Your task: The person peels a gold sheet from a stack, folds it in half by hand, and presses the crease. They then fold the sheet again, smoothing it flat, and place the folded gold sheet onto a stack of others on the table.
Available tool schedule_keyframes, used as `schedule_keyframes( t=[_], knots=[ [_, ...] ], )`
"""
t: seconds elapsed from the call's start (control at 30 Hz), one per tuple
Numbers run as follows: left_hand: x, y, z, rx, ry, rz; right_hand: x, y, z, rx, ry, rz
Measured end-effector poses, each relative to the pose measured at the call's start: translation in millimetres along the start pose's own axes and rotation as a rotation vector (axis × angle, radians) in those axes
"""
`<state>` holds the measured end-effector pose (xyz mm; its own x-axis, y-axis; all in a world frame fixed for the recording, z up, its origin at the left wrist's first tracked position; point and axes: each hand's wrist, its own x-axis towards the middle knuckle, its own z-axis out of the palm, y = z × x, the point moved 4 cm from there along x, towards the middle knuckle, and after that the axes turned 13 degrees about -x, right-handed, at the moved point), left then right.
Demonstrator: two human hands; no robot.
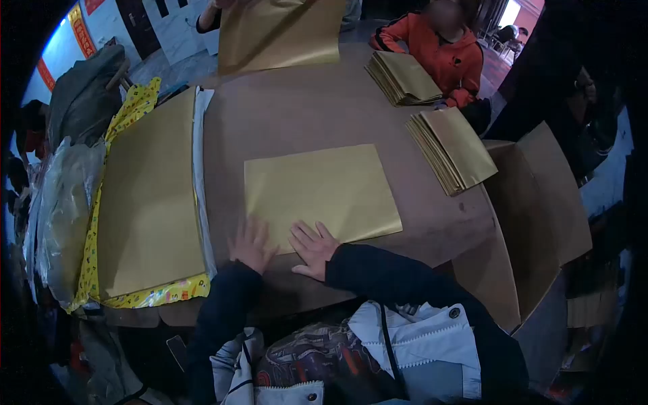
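A gold paper sheet [320, 189] lies flat on the brown table in front of me. My right hand [316, 250] rests on its near edge, palm down with the fingers spread. Beside it, my left hand [251, 244] is at the sheet's near left corner, its fingers apart and blurred by motion. Neither hand grips anything. To the left, a large stack of gold paper [152, 196] sits in opened yellow patterned wrapping [185, 289].
Two piles of folded gold paper [462, 148] [405, 77] lie along the table's right side. An open cardboard box [540, 202] stands off that edge. Across the table, a person holds up another gold sheet [280, 34]; a person in an orange top [466, 57] sits at the far right.
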<state>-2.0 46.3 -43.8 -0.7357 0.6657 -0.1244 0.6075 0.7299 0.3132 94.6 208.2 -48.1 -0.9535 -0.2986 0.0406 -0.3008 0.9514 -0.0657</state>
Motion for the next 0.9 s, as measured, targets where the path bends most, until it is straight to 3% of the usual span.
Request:
schedule_keyframes(
  t=[0.13,0.2,0.23,0.43,0.53,0.57,0.7,0.77,0.83,0.9],
  knots=[
    [1,9,-8,-0.048,-0.019,-0.043,-73,60,-13,-0.121,-0.089,0.213],
    [-3,7,-7,0.11,0.022,0.149,-116,86,-21,-0.158,-0.141,0.351],
    [-7,11,-7,0.048,0.025,0.252,-137,99,-23,-0.162,-0.171,0.423],
    [-24,13,-17,0.076,0.02,0.478,-184,137,-38,-0.275,-0.277,0.721],
    [-23,22,-26,0.075,0.023,0.499,-148,112,-46,-0.204,-0.033,0.566],
    [-22,25,-29,0.067,0.013,0.505,-126,93,-62,-0.093,-0.035,0.495],
    [-16,12,-21,-0.06,-0.002,0.466,-51,34,-23,-0.001,0.092,0.103],
    [-13,11,-15,0.005,-0.073,0.399,-26,16,-20,-0.03,0.157,0.053],
    [-10,19,-16,0.079,-0.03,0.368,-6,9,-38,-0.014,0.311,0.042],
    [-8,27,-19,0.015,0.233,0.438,2,15,-28,-0.049,0.305,0.062]
  ],
)
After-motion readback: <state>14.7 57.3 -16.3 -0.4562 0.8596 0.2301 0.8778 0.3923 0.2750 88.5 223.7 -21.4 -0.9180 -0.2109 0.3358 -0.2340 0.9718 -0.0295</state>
